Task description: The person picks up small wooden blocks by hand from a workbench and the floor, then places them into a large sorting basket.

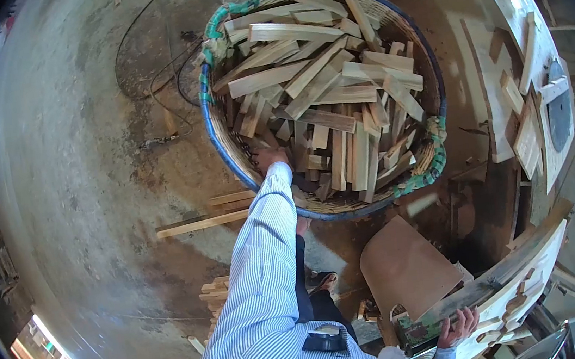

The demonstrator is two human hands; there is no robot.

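My left hand (271,159) reaches down inside a large round wicker basket (228,159), close to its near left wall. The basket holds many loose wood offcuts (335,96) lying at all angles. The left fingers point down among the offcuts and are largely hidden, so I cannot tell whether they grip one. At the lower right, my right hand (458,328) rests with fingers apart at the edge of a workbench (483,313). Blue and green wrapping covers the basket's rim.
Long wood strips (204,224) lie on the concrete floor left of the basket, with a cable (117,64) farther back. A brown curved board (407,268) leans by the workbench. On the right stands a table (555,149) with wood pieces on it.
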